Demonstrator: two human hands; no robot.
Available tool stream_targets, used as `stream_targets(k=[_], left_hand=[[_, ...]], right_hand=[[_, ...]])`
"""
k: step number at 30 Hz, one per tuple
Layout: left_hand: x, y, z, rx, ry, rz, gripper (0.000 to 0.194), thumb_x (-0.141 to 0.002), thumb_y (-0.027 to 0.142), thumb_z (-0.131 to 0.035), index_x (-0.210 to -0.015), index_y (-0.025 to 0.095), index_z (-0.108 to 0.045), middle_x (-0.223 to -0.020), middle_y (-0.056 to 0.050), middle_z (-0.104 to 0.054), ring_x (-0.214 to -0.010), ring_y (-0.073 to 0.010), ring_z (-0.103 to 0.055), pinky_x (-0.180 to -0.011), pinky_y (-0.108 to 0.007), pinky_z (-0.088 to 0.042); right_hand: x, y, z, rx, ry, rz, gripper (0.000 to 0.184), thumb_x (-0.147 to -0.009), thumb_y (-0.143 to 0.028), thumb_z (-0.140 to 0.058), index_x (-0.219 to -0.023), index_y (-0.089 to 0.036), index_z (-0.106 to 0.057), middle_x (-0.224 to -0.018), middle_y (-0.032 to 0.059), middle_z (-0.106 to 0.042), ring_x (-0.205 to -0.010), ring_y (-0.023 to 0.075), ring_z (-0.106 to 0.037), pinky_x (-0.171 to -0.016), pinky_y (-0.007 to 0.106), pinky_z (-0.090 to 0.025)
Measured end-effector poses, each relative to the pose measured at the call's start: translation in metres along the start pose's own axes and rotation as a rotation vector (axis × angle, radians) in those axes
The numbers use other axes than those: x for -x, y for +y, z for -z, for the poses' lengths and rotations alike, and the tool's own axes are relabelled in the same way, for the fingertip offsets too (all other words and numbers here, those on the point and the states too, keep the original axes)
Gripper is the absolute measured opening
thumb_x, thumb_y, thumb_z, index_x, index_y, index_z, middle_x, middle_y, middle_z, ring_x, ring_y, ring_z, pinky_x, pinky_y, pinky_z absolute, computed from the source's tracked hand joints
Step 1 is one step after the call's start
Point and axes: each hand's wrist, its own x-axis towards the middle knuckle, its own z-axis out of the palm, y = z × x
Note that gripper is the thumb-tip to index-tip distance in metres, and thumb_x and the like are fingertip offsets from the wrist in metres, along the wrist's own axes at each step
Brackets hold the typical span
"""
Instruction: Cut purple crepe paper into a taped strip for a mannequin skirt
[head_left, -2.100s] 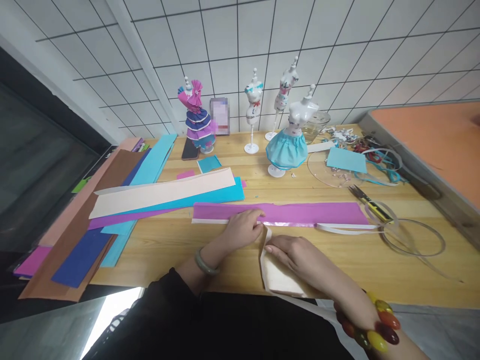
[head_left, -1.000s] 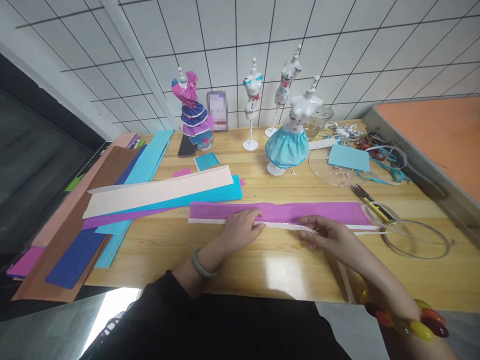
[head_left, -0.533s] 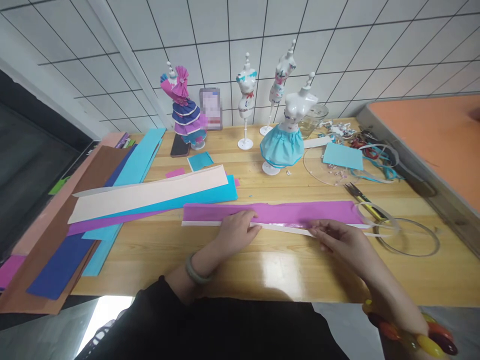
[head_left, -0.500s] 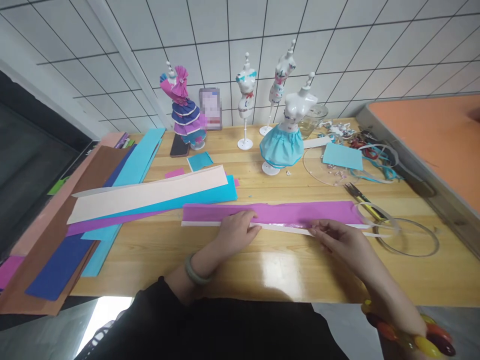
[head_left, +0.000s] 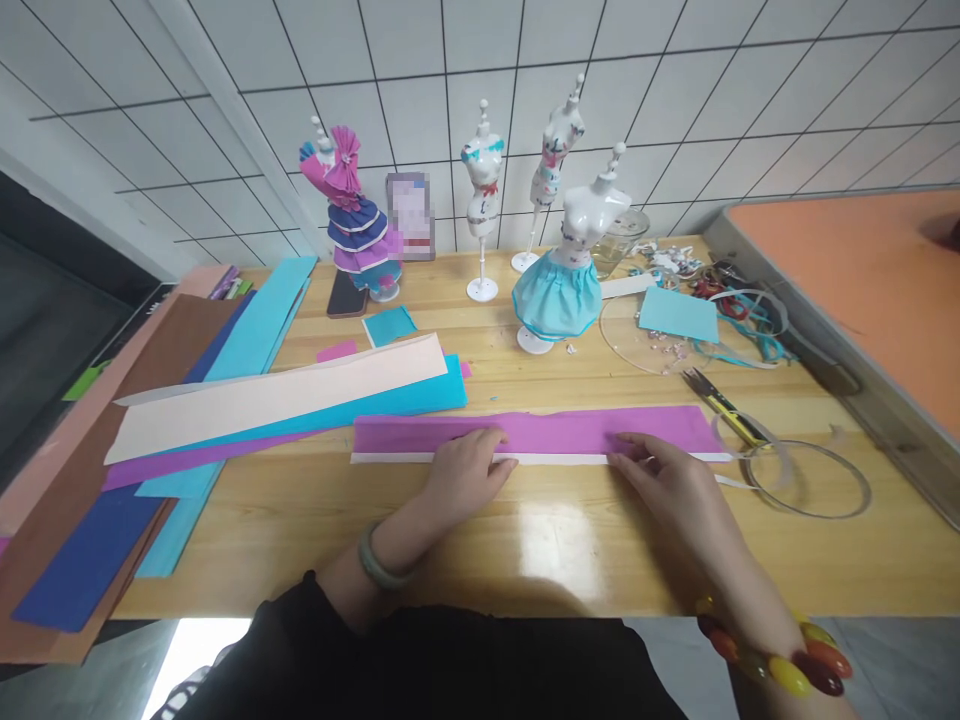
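Observation:
A long purple strip point(head_left: 555, 430) of fabric or paper lies across the wooden table, with a narrow white ribbon point(head_left: 555, 459) along its near edge. My left hand point(head_left: 469, 470) rests on the strip left of centre, holding nothing; its fingers lie flat and its thumb is apart, on the ribbon. My right hand point(head_left: 667, 485) is farther right, thumb and fingertips together at the ribbon. Part of the ribbon under this hand is hidden. Past it, a loose white tail runs toward a coil of clear band point(head_left: 862, 490).
Scissors point(head_left: 724, 405) lie beside the coil. Coloured sheets point(head_left: 285, 385) are piled at left. Behind stand several small mannequins point(head_left: 484, 205), one in a turquoise skirt point(head_left: 559, 297). A phone point(head_left: 411, 215) leans on the tiled wall. Trimmings and a blue card point(head_left: 679, 315) sit back right.
The white ribbon, which sagged below the strip near my right hand, now lies straight along its edge. My right hand has shifted slightly left and pressed in. The view has moved a little.

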Motion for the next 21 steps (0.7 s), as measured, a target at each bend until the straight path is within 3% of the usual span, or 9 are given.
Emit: stream_targets(k=[21], left_hand=[[-0.0017,0.0009,-0.002,-0.069,-0.02,0.015,0.025,-0.084,0.032,-0.048,-0.106,0.022,-0.054,-0.096,-0.002,-0.065,-0.085,-0.0192,-0.06,-0.073,-0.03,-0.043]], right_hand=[[-0.0066,-0.0028,-0.0009,0.046,-0.037,-0.007,0.036,-0.079,-0.039,-0.052,-0.109,-0.022,-0.063,-0.087,0.004,-0.07,-0.075,0.0197,-0.064,-0.063,0.029,-0.045]])
